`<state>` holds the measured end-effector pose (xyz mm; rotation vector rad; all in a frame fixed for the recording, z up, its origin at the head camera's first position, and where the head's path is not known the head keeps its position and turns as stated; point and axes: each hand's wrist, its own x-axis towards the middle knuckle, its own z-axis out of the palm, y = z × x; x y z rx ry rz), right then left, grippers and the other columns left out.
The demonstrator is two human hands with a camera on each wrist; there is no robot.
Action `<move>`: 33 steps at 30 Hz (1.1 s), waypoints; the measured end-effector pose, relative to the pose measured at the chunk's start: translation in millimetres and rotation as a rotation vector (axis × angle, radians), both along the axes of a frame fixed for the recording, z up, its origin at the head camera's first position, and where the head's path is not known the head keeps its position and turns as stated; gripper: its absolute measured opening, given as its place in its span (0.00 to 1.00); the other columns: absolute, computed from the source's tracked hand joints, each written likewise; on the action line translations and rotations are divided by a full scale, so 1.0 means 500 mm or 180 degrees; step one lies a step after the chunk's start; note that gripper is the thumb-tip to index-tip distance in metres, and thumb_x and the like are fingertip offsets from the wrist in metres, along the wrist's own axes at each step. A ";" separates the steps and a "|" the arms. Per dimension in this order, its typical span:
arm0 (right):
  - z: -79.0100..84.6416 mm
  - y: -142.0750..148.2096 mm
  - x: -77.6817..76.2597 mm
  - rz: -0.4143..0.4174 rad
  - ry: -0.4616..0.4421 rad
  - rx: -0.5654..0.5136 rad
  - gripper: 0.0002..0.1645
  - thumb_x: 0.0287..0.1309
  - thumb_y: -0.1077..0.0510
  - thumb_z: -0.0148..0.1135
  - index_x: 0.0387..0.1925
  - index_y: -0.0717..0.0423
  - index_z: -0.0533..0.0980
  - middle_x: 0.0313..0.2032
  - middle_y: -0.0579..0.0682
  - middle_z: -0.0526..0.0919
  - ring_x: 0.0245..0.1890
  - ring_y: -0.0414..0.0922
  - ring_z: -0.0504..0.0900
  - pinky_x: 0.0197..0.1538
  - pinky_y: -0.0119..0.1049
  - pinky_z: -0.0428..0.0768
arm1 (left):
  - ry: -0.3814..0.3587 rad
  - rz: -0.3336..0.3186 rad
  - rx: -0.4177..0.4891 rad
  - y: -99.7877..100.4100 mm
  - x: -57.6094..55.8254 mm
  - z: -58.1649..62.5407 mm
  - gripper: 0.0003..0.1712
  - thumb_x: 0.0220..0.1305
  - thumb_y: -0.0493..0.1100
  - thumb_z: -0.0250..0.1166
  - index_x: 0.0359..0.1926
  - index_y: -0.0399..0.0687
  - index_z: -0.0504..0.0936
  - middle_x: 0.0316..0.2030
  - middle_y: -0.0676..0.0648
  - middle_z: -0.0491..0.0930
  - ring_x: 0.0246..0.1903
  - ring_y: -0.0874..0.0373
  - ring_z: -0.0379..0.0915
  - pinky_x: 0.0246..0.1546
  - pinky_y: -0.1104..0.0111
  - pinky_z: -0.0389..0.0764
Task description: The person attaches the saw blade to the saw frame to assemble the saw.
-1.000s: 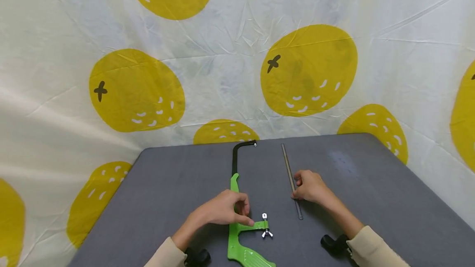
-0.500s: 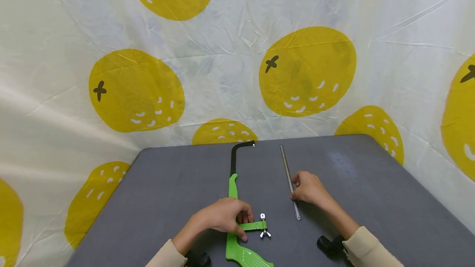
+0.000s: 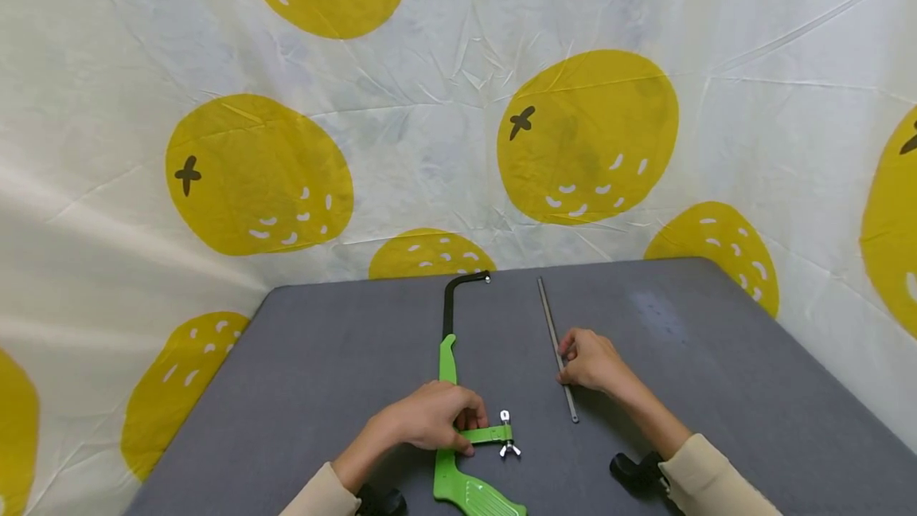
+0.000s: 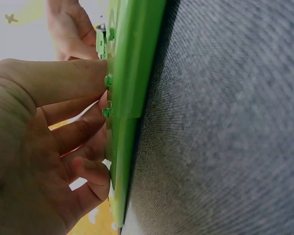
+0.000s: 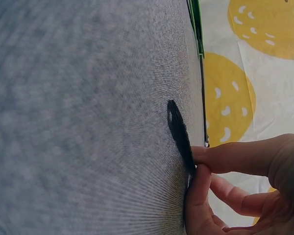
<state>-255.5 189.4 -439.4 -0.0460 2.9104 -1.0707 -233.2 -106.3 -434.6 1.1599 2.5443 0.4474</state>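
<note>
A green and black hacksaw frame [image 3: 447, 363] lies lengthwise on the grey table, with no blade fitted in it. My left hand [image 3: 430, 417] grips the frame beside its short green arm; in the left wrist view its thumb and fingertips press against the green body [image 4: 131, 88]. A wing nut [image 3: 510, 449] sits at the end of that arm. To the right lies a slim hacksaw blade [image 3: 549, 317], roughly alongside the frame. Thumb and fingers of my right hand [image 3: 593, 361] pinch the blade below its middle. In the right wrist view, the blade's holed end [image 5: 179, 128] points away from the fingertips.
The grey table [image 3: 344, 349] is bounded at the back and left by a white cloth [image 3: 430, 158] printed with yellow fruit. Black wrist gear [image 3: 634, 471] shows under the right sleeve, close over the table.
My left hand has come down onto the hacksaw frame near its short arm and taken hold. The right hand stays at the blade, which now shows a thinner, greyer side.
</note>
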 end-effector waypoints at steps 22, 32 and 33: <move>-0.005 0.012 -0.001 0.0228 -0.0342 -0.0721 0.13 0.44 0.72 0.74 0.35 0.65 0.80 0.28 0.54 0.82 0.25 0.45 0.81 0.31 0.39 0.84 | -0.0260 -0.0055 0.0050 -0.008 -0.007 -0.010 0.16 0.57 0.47 0.79 0.46 0.63 0.85 0.33 0.67 0.80 0.33 0.77 0.73 0.39 0.77 0.75; -0.006 0.044 -0.014 0.0593 -0.0641 -0.1341 0.14 0.58 0.72 0.64 0.46 0.73 0.79 0.37 0.60 0.86 0.35 0.46 0.88 0.39 0.43 0.88 | -0.0345 0.0011 0.0045 -0.008 -0.006 -0.003 0.15 0.57 0.46 0.79 0.45 0.63 0.85 0.33 0.65 0.80 0.33 0.75 0.73 0.40 0.76 0.76; -0.006 0.047 -0.016 0.0630 -0.0668 -0.1388 0.15 0.58 0.71 0.64 0.48 0.74 0.79 0.39 0.61 0.86 0.36 0.45 0.88 0.40 0.43 0.88 | -0.0349 0.0015 0.0045 -0.009 -0.006 -0.003 0.15 0.58 0.46 0.79 0.45 0.63 0.85 0.33 0.65 0.80 0.33 0.75 0.73 0.40 0.76 0.76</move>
